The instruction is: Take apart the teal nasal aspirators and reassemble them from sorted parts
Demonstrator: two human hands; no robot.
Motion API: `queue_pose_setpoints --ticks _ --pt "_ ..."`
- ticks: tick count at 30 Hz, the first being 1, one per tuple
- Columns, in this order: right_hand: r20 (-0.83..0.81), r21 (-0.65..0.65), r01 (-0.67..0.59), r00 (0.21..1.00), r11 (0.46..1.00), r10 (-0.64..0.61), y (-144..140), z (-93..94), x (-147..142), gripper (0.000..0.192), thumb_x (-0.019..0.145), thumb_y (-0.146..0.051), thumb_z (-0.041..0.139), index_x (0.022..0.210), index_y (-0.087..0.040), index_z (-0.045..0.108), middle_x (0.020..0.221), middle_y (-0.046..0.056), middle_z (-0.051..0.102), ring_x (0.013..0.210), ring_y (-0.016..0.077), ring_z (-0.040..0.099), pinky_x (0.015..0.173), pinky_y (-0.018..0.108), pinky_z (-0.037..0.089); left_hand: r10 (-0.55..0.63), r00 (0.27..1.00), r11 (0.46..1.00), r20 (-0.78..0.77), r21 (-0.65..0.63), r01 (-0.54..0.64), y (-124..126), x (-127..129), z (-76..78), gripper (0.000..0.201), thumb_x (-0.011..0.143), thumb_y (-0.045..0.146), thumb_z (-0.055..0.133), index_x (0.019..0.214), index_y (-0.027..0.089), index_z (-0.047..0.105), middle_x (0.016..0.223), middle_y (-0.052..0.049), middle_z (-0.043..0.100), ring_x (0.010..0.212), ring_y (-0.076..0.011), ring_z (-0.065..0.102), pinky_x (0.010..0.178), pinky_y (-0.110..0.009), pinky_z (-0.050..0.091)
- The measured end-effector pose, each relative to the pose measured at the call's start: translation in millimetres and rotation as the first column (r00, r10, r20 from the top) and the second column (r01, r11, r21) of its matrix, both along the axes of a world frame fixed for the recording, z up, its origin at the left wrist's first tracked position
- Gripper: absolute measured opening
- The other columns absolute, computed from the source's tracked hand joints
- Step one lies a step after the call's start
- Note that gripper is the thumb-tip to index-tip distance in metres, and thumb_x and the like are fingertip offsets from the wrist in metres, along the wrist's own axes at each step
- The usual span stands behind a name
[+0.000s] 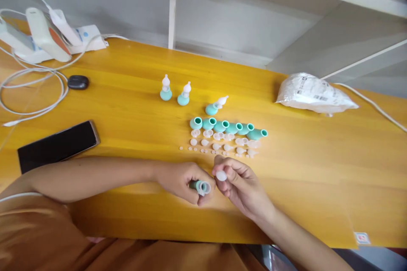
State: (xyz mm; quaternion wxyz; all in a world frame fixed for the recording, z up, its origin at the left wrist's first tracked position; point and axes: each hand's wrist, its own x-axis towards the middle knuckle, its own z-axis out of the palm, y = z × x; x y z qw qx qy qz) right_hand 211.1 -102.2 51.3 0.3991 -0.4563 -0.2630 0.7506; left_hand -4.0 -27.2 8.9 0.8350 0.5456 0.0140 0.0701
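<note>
My left hand (pixel 179 178) is wrapped round a teal rubber squeeze bulb (pixel 194 185). A clear plastic collar (pixel 207 188) sits at the bulb's mouth. Close beside it, my right hand (pixel 243 184) pinches a small translucent nozzle tip (pixel 221 175), its round face towards me. Beyond my hands, several teal bulbs (pixel 235 128) lie in a row. In front of them run rows of clear collars (pixel 218 136), translucent nozzle tips (pixel 216 147) and tiny pale round pieces (pixel 202 150). Behind stand three assembled bulb aspirators (pixel 183 100) with pale tips.
A black phone (pixel 59 146) and a small dark case (pixel 78 82) lie at left. Behind them are a power strip (pixel 92 36) with plugged-in chargers and a coiled white cable (pixel 34 112). A white plastic bag (pixel 314 95) rests at back right against the partition.
</note>
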Motion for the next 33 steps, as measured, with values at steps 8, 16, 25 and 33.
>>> queue_pose_setpoints --ticks 8,16,25,33 --pt "0.138 0.066 0.051 0.989 0.997 -0.060 -19.0 -1.7 5.2 0.041 0.094 -0.053 0.091 0.094 -0.024 0.062 0.088 0.001 0.064 0.077 0.0175 0.069 0.070 0.027 0.063 0.588 0.809 0.759 0.004 0.341 -0.554 -15.9 -2.2 0.6 0.032 0.095 0.036 0.083 0.118 0.021 0.066 0.091 -0.002 0.071 0.081 -0.0155 0.066 0.079 -0.028 0.054" --pt "0.319 0.278 -0.015 0.945 0.960 -0.077 -31.7 -11.5 -4.8 0.021 0.106 -0.043 0.080 0.103 -0.025 0.068 0.096 0.003 0.072 0.089 0.0190 0.073 0.080 0.028 0.064 0.596 0.794 0.714 0.117 0.374 -0.592 -10.6 -2.5 2.1 0.019 0.102 0.034 0.082 0.113 0.020 0.077 0.107 -0.009 0.074 0.095 -0.0193 0.072 0.090 -0.032 0.057" --pt "0.700 0.611 -0.400 0.677 0.683 -0.229 -22.7 11.5 15.4 0.037 0.103 0.000 0.071 0.130 -0.025 0.080 0.109 0.008 0.077 0.095 0.0202 0.077 0.081 0.030 0.066 0.596 0.800 0.752 -0.064 0.393 -0.529 -14.0 -2.3 6.5 0.029 0.097 0.041 0.084 0.112 0.021 0.070 0.103 -0.004 0.079 0.092 -0.0175 0.073 0.086 -0.029 0.055" --pt "0.628 0.544 -0.433 0.778 0.719 -0.006 -18.7 15.5 28.1 0.022 0.104 -0.007 0.075 0.119 -0.022 0.079 0.105 0.008 0.077 0.095 0.0205 0.077 0.081 0.032 0.065 0.560 0.823 0.715 0.095 0.447 -0.538 -19.2 -2.1 3.5 0.020 0.098 0.034 0.080 0.108 0.020 0.071 0.101 -0.005 0.080 0.089 -0.0164 0.075 0.083 -0.026 0.056"
